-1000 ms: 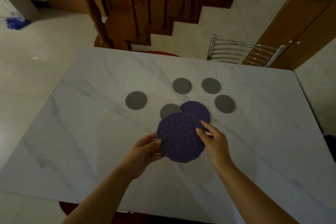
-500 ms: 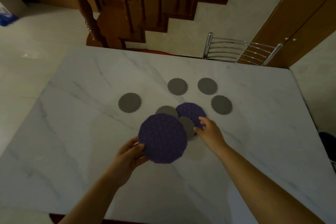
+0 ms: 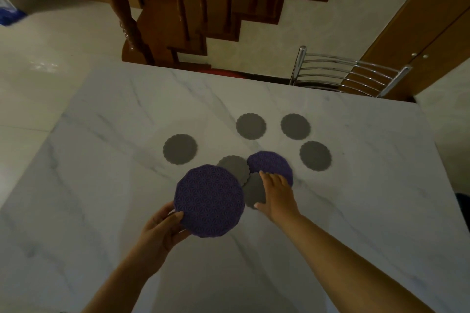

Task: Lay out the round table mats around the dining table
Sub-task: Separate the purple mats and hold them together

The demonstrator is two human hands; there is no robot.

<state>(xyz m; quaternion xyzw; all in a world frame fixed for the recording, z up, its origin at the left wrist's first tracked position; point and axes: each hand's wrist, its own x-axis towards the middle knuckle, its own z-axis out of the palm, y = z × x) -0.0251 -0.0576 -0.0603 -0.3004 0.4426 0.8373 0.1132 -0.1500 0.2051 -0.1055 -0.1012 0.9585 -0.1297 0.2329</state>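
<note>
My left hand (image 3: 159,230) grips a large purple patterned round mat (image 3: 209,201) by its near-left edge, holding it just above the white marble table (image 3: 101,185). A second purple mat (image 3: 269,166) lies flat to the right; the fingers of my right hand (image 3: 276,192) rest spread on its near edge and over a grey mat (image 3: 254,192). Another grey scalloped mat (image 3: 234,168) lies between the two purple ones, partly covered. Several more small grey mats lie apart: one on the left (image 3: 180,149), two farther back (image 3: 251,126) (image 3: 295,126), one on the right (image 3: 315,156).
A chrome chair back (image 3: 351,73) stands at the table's far right edge. A wooden staircase with turned balusters (image 3: 127,20) rises beyond the far edge. A wooden door (image 3: 419,38) is at the right. Pale tiled floor lies to the left.
My left hand carried the large purple mat to the left, uncovering a grey mat beneath. My right hand let go of it and reached forward onto the second purple mat.
</note>
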